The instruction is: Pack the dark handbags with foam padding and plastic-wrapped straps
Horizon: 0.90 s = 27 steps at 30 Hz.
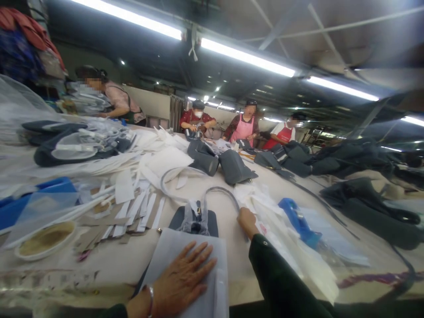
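A dark bag [212, 218] lies at the table's front, partly under a pale sheet [167, 254]. Flat on that sheet rests my left hand [183, 278], its fingers spread and nothing held. To the right, my right hand [247, 222] has its fingers curled at a grey strap [227, 193] that arches up from the bag's top. The fingers are closed round the strap near its right end. Grey wrapping [195, 223] covers the straps at the bag's top, around a small gold-coloured fitting.
Paper strips [142, 212] and a round bowl [46, 240] lie left. A blue tape dispenser [298, 221] and white sheets are right. Dark bags [235, 167] spread across the table. Several people stand beyond it. A blue object [49, 194] sits far left.
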Motion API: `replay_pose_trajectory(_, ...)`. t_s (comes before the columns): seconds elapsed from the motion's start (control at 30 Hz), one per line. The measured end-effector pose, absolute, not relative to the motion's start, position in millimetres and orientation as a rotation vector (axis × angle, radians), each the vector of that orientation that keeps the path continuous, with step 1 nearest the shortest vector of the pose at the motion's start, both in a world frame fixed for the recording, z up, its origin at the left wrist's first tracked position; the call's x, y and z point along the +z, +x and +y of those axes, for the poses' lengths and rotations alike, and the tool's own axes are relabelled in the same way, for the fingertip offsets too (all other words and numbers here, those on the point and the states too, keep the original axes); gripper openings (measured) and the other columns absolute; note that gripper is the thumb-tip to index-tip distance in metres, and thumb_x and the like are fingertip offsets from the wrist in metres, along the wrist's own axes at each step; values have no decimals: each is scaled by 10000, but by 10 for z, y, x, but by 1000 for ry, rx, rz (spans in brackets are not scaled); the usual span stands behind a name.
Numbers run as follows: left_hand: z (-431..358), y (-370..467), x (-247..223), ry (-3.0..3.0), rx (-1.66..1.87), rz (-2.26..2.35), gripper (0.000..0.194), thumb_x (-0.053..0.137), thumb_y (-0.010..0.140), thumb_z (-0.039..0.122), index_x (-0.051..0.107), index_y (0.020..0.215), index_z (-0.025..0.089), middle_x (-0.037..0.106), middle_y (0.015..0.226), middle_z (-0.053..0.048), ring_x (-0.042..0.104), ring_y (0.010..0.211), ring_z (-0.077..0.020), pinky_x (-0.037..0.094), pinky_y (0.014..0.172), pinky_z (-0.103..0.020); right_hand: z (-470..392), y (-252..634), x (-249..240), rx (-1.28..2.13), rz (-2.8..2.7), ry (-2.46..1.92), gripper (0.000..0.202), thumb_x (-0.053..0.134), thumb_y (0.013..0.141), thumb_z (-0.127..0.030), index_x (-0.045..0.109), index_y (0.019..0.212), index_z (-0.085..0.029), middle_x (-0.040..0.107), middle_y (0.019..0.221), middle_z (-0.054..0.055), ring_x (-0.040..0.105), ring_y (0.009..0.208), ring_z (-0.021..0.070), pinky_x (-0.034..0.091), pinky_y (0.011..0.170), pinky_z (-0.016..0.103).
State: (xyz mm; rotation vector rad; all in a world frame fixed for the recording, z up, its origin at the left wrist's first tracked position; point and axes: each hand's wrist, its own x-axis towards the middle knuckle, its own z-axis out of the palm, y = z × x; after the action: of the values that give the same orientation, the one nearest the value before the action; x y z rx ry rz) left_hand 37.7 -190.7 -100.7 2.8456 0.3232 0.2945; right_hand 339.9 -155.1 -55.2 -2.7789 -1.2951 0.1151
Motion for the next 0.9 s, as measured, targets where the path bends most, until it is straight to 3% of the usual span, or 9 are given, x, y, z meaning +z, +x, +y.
replay_pose_trajectory(0.1,-1900,361,-950,2789,259,342,751,564,891,284,162,1520,367,150,1620,-12,150,1480,-290,162,1192,-578,-1527,3351,-491,85,-1304,-2795,240,578,938,-327,616,1086,-141,640,1096,66,627,961,189,524,852,395)
replay_pose_trajectory(0.2,-1880,356,-867,2707,268,351,775,625,831,270,242,1496,382,234,1604,-5,216,1464,-293,174,1191,-572,-1593,3298,-296,7,-1340,-2765,179,516,947,-192,608,1081,-119,648,1084,97,632,978,207,502,827,359)
replay_pose_trajectory(0.33,-1835,387,-750,2578,260,375,779,719,709,233,419,1424,306,399,1528,-67,330,1410,-323,226,1177,-556,-1792,3186,80,-118,-1394,-2679,295,429,865,-41,556,1121,-118,661,1026,148,644,958,259,420,726,322)
replay_pose_trajectory(0.43,-1818,445,-636,2429,353,434,669,690,720,200,510,1363,212,470,1462,-129,394,1360,-320,284,1159,-499,-2051,3015,341,-201,-1419,-2607,282,437,846,-84,512,1106,-163,662,995,113,639,887,250,348,656,304)
replay_pose_trajectory(0.53,-1841,552,-437,2182,534,462,477,618,813,255,584,1285,194,559,1364,-129,480,1278,-293,342,1120,-441,-2355,2746,479,-248,-1447,-2451,169,461,819,-109,494,960,-194,649,910,51,609,780,205,282,612,283)
replay_pose_trajectory(0.6,-1874,644,-264,1930,593,468,372,580,864,347,644,1192,182,644,1227,-124,563,1168,-285,420,1035,-428,-2536,2530,471,-240,-1462,-2318,140,480,786,-93,468,876,-200,624,827,22,578,710,183,256,597,274)
replay_pose_trajectory(0.7,-1930,767,-33,1464,580,399,372,547,892,473,709,1002,156,698,1041,-115,633,1010,-264,493,887,-392,-2742,2200,324,-189,-1507,-2142,146,485,775,-81,449,839,-207,590,779,11,557,666,176,244,581,270)
replay_pose_trajectory(0.8,-1987,788,84,1141,646,414,289,682,813,443,723,844,158,705,919,-80,646,886,-215,508,777,-315,-2893,1914,116,-77,-1565,-1967,138,477,791,-92,463,860,-211,585,805,22,573,670,189,267,581,275)
replay_pose_trajectory(0.9,-2035,640,121,1135,696,556,243,751,759,375,740,845,148,720,901,-78,645,845,-194,484,702,-257,-3036,1714,-32,175,-1574,-1774,195,539,757,-107,486,912,-212,581,843,15,580,683,176,345,623,267)
